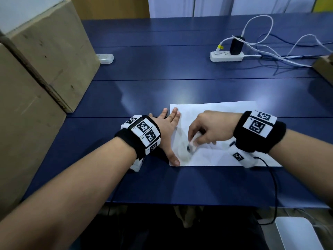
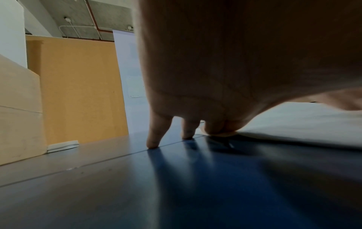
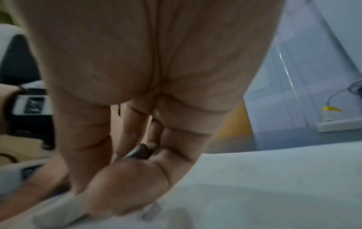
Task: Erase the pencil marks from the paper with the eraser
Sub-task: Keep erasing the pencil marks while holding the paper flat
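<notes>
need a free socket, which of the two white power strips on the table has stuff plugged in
The power strip at the far right: it carries a black adapter and white cables. The other strip, beside the cardboard boxes, shows nothing plugged in.

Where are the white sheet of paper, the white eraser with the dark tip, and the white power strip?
White sheet of paper (image 1: 225,112): head view, bare far part.
White eraser with the dark tip (image 1: 192,143): head view, body below the fingers.
White power strip (image 1: 227,57): head view, top face.
</notes>
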`<state>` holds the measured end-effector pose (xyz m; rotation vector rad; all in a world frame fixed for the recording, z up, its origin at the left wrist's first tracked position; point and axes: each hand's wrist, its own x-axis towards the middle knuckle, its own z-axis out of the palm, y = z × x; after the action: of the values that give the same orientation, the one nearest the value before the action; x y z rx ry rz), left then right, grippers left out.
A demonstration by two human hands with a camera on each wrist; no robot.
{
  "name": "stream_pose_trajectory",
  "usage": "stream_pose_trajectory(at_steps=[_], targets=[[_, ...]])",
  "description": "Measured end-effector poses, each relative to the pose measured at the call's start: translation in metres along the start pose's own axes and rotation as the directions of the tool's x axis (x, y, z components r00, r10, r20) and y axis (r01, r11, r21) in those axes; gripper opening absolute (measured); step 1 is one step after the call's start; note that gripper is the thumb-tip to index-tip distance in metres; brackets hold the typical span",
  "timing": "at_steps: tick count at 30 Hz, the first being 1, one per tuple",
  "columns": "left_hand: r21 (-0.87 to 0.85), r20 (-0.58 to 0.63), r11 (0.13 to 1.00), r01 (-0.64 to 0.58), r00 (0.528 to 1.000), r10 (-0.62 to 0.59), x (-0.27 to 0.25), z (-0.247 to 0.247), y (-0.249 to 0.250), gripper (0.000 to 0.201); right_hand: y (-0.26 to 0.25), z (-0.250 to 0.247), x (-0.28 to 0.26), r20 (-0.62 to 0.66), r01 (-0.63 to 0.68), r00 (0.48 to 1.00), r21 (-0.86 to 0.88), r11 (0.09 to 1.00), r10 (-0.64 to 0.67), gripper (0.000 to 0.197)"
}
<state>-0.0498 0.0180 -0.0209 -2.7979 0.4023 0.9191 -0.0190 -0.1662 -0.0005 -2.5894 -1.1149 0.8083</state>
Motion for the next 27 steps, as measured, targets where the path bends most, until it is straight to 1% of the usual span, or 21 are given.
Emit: stream_pose_trajectory(at_steps=[2,4,5,6,8,9,10,11,12,14,15,16,17,18,19,21,22,23,24,25,27], targets=[[-0.006,-0.008,1.000,-0.002,1.000,0.002,0.000,0.000,-0.001,0.166,0.009,-0.006,0.009,-0.154,-0.084,0.985,-0.006,0.996,0.082,0.011],[-0.008,-0.007,1.000,-0.002,1.000,0.002,0.000,0.001,-0.001,0.166,0.016,-0.008,0.011,-0.252,-0.125,0.960,-0.001,0.992,0.120,0.011],[-0.006,-0.005,1.000,-0.003,1.000,0.003,0.000,0.000,-0.001,0.166,0.015,-0.007,0.009,-0.247,-0.108,0.964,-0.015,0.994,0.101,0.011],[-0.006,-0.003,1.000,-0.004,1.000,0.004,-0.001,0.000,-0.001,0.166,0.013,-0.005,0.007,-0.198,-0.070,0.978,-0.020,0.997,0.064,0.011],[-0.005,0.003,1.000,-0.001,1.000,0.001,-0.002,-0.001,0.000,0.165,0.003,0.001,-0.002,-0.008,0.015,1.000,0.027,1.000,-0.015,0.013],[-0.006,0.007,1.000,0.002,1.000,-0.002,-0.002,-0.001,0.001,0.164,-0.002,0.004,-0.004,0.073,0.037,0.996,0.052,0.998,-0.041,0.013],[-0.006,0.008,1.000,0.005,1.000,-0.005,-0.001,-0.001,0.001,0.165,-0.004,0.006,-0.005,0.110,0.045,0.993,0.063,0.997,-0.052,0.013],[-0.004,0.007,1.000,0.005,1.000,-0.005,-0.001,-0.001,0.001,0.165,-0.003,0.006,-0.004,0.102,0.042,0.994,0.051,0.998,-0.047,0.013],[-0.002,0.003,1.000,0.004,1.000,-0.004,0.000,0.000,0.001,0.165,0.000,0.004,-0.001,0.058,0.025,0.998,0.034,0.999,-0.027,0.013],[-0.001,-0.006,1.000,-0.003,1.000,0.003,0.000,0.000,0.000,0.165,0.009,-0.003,0.007,-0.089,-0.045,0.995,0.010,0.999,0.046,0.013],[-0.005,-0.007,1.000,-0.007,1.000,0.007,0.000,0.000,0.000,0.164,0.014,-0.006,0.010,-0.165,-0.084,0.983,0.003,0.996,0.084,0.012],[-0.009,-0.006,1.000,-0.012,1.000,0.012,0.000,0.000,0.000,0.163,0.018,-0.007,0.011,-0.226,-0.110,0.968,0.001,0.994,0.107,0.012],[-0.013,-0.003,1.000,-0.018,1.000,0.018,0.000,0.000,-0.001,0.162,0.020,-0.007,0.011,-0.255,-0.115,0.961,-0.001,0.993,0.111,0.012],[-0.014,0.000,1.000,-0.023,1.000,0.023,0.000,0.000,-0.001,0.161,0.019,-0.005,0.009,-0.249,-0.097,0.964,-0.006,0.995,0.092,0.011],[-0.013,0.000,1.000,-0.026,1.000,0.026,0.001,0.000,-0.001,0.160,0.017,-0.003,0.007,-0.207,-0.060,0.977,-0.011,0.998,0.057,0.011],[-0.012,-0.010,1.000,-0.024,1.000,0.024,0.002,0.002,0.000,0.155,0.007,0.004,0.000,-0.036,0.022,0.999,0.025,0.999,-0.021,0.012],[-0.016,-0.019,1.000,-0.019,1.000,0.018,0.003,0.003,0.000,0.150,0.003,0.007,-0.003,0.041,0.044,0.998,0.056,0.997,-0.046,0.014],[-0.021,-0.029,1.000,-0.013,1.000,0.012,0.003,0.004,0.001,0.146,0.001,0.008,-0.003,0.078,0.049,0.995,0.069,0.996,-0.055,0.016],[-0.025,-0.036,1.000,-0.011,0.999,0.010,0.004,0.004,0.002,0.144,0.003,0.007,-0.002,0.068,0.040,0.997,0.058,0.998,-0.044,0.016],[-0.030,-0.037,0.999,-0.013,0.999,0.012,0.005,0.004,0.002,0.142,0.005,0.004,0.000,0.020,0.018,1.000,0.034,0.999,-0.018,0.015],[-0.038,-0.026,0.999,-0.012,1.000,0.011,0.004,0.003,0.001,0.143,0.012,-0.004,0.007,-0.139,-0.056,0.989,-0.003,0.998,0.055,0.013]])
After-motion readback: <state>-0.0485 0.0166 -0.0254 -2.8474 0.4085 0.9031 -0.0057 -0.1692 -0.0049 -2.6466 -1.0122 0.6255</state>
